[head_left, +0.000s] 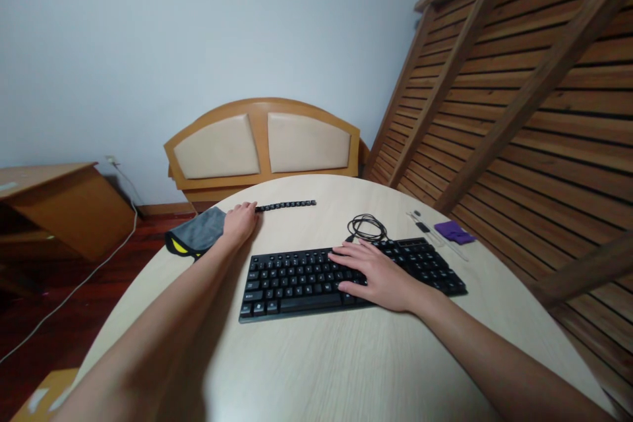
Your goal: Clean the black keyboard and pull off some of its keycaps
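Note:
A black keyboard (297, 283) lies on the round wooden table. My right hand (378, 273) rests flat across its right-middle part, fingers spread, covering some keys. Along the keyboard's top edge, the upper left row shows only small bumps instead of full keycaps. Farther back, a line of small black keycaps (289, 204) runs across the table. At the left end of that line is my left hand (241, 221), fingers closed together with the tips at the endmost keycap; the grip itself is partly hidden. Right beside this hand lies a grey cloth (200, 232) with a yellow and black edge.
Behind the keyboard sits its coiled black cable (368, 227). A purple cloth (453, 232) and thin light tools (435, 231) lie at the table's right. Beyond the table (306, 369) stand a headboard (264, 145), a slatted wooden frame (519, 112) and a desk (64, 204).

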`<move>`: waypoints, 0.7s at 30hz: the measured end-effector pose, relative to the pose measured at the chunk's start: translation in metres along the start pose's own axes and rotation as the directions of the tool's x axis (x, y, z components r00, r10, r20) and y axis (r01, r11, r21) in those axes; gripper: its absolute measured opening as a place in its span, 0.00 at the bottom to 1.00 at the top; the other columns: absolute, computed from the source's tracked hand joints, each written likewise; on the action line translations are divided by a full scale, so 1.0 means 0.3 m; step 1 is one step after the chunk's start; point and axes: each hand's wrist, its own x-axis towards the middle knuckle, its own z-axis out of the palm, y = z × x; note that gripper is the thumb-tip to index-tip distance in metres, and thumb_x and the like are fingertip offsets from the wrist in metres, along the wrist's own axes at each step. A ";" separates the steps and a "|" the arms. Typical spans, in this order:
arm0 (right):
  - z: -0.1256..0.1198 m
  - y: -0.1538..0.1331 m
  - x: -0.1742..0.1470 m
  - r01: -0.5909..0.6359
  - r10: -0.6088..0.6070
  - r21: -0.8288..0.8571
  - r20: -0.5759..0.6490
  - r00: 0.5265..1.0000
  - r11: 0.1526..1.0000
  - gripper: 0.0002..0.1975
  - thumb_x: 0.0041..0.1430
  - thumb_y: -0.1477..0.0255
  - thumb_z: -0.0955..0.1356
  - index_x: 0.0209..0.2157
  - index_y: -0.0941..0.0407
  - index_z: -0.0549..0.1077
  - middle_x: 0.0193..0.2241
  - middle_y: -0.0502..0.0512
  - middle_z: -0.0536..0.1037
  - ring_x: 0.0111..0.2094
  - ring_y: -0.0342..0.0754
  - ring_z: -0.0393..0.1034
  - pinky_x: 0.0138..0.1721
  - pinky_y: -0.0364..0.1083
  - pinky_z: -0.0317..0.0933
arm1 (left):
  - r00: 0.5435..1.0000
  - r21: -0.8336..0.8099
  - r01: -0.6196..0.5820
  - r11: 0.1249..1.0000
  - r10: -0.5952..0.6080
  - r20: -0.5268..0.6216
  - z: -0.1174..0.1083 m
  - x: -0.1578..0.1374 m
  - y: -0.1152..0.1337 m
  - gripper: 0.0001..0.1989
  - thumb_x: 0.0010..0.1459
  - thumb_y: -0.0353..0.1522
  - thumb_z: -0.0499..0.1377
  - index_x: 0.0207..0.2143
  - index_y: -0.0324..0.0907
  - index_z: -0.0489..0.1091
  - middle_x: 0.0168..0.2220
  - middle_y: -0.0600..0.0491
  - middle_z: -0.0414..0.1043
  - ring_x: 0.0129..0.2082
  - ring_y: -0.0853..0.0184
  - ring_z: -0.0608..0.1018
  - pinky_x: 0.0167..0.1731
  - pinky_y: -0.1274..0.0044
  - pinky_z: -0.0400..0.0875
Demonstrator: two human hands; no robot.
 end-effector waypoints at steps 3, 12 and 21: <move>0.001 -0.001 -0.001 -0.003 0.003 -0.008 0.003 1.000 1.000 0.32 0.66 0.48 0.63 0.65 0.48 0.65 0.66 0.56 0.65 0.68 0.56 0.54 0.69 0.63 0.39 | 1.000 -0.002 0.008 1.000 -0.008 0.001 0.017 0.013 0.003 0.17 0.67 0.32 0.51 0.54 0.41 0.73 0.52 0.41 0.75 0.52 0.51 0.75 0.48 0.65 0.69; 0.007 0.004 0.001 0.007 -0.008 -0.013 -0.015 1.000 1.000 0.31 0.66 0.49 0.64 0.64 0.48 0.66 0.65 0.56 0.66 0.67 0.57 0.55 0.69 0.64 0.41 | 0.998 -0.093 0.034 0.995 -0.038 -0.041 -0.047 -0.055 -0.004 0.14 0.66 0.33 0.53 0.46 0.40 0.77 0.47 0.41 0.78 0.49 0.50 0.77 0.47 0.66 0.68; 0.006 -0.001 0.002 -0.010 0.010 -0.026 -0.007 1.000 1.000 0.30 0.66 0.49 0.64 0.64 0.47 0.66 0.65 0.54 0.66 0.67 0.57 0.55 0.69 0.64 0.40 | 0.999 -0.361 0.022 0.932 -0.036 -0.031 -0.112 -0.299 -0.017 0.18 0.68 0.43 0.51 0.46 0.45 0.76 0.46 0.50 0.80 0.45 0.59 0.80 0.42 0.74 0.72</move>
